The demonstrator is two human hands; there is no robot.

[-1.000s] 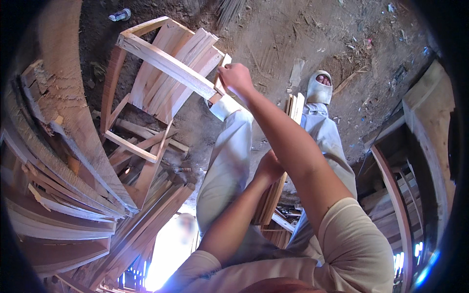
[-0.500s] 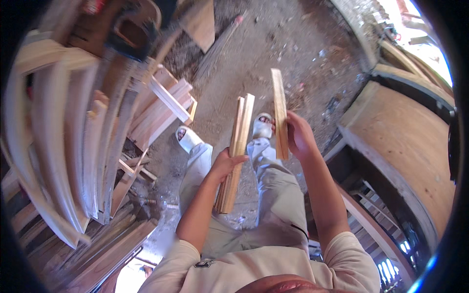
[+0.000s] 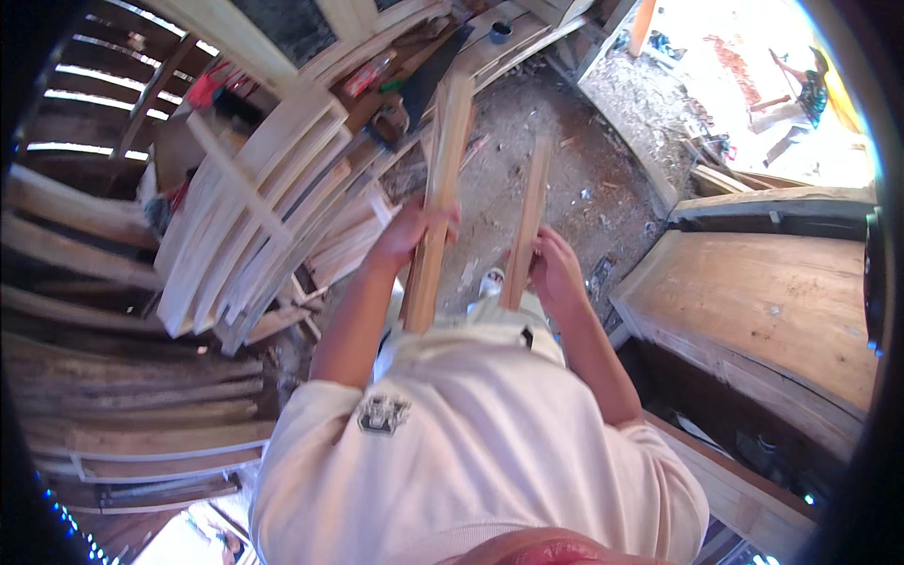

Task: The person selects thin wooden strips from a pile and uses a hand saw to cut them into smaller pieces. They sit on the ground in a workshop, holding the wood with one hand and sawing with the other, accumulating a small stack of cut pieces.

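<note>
My left hand point(image 3: 407, 234) is closed around a small bundle of wooden strips point(image 3: 439, 188), held upright in front of my body and tilted slightly to the right at the top. Between the fingers and thumb of my right hand point(image 3: 556, 270) is a single wooden strip point(image 3: 529, 212), with its top end a little blurred. The bundle and the single strip stand apart, nearly side by side. How many strips make up the bundle cannot be made out.
Left, curved boards point(image 3: 254, 207) lie stacked, with a handsaw point(image 3: 388, 122) beyond them. A wooden bench top point(image 3: 753, 306) stands on the right. Dirt floor point(image 3: 603, 160) with scraps stretches ahead. Outside, at the far right, is another person point(image 3: 812, 94).
My view has lifted, bringing the saw and the outdoor area into sight. Both hands still hold their strips, now drawn nearer; the left bundle appears higher and larger.
</note>
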